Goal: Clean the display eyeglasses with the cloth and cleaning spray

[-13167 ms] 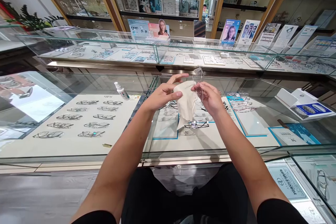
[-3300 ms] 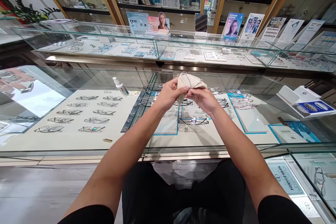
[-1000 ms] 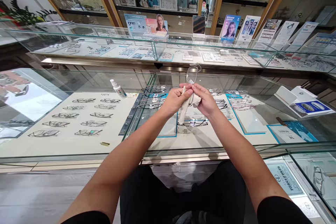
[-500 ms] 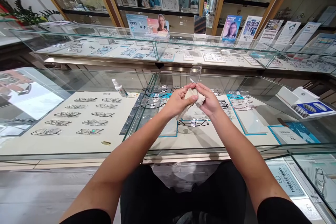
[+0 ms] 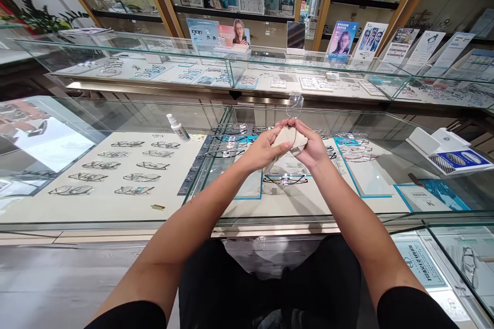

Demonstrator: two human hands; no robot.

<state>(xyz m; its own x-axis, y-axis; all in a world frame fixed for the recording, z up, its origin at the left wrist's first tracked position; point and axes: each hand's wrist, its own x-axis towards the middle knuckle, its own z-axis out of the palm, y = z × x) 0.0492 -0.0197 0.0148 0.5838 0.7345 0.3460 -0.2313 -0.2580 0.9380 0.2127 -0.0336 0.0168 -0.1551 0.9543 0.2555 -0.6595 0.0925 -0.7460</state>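
A beige cleaning cloth (image 5: 283, 138) is folded between my two hands, above the glass counter. My left hand (image 5: 264, 151) is closed on it, its thumb pressed flat over the fabric. My right hand (image 5: 314, 150) curls round the other side, gripping a pair of eyeglasses partly wrapped in the cloth. One clear thin-rimmed lens of the eyeglasses (image 5: 295, 105) sticks up beyond my fingertips; the rest of the frame is hidden by cloth and fingers. Below my hands, inside the case, lies a dark-framed pair of glasses (image 5: 285, 179).
A white spray bottle (image 5: 178, 128) stands on the glass counter (image 5: 116, 223) to the left. Several rows of glasses lie under the glass. At right is an open white-and-blue box (image 5: 450, 151). Behind runs a second display case (image 5: 231, 74) with upright advertising cards.
The protruding lens has shifted slightly right and turned. My hands have moved a little, with the cloth more spread between them and the right fingers more opened around it.
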